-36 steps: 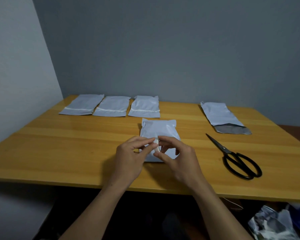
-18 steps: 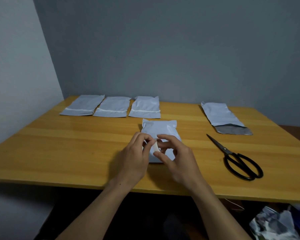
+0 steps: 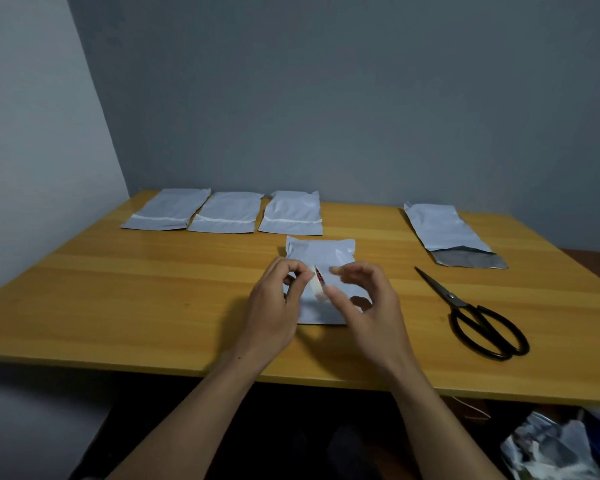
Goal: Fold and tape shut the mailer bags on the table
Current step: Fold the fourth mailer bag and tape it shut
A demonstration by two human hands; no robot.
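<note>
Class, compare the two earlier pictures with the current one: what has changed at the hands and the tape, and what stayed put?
The right hand has loosened: its forefinger has lifted off the tape roll, and only the thumb seems to touch it. The roll has tilted, showing a red inner face. The left hand still pinches it. The folded mailer bag, the scissors and the other bags have not moved.

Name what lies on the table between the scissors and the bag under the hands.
Nothing: in the head view, only bare table separates the scissors from that bag.
</note>
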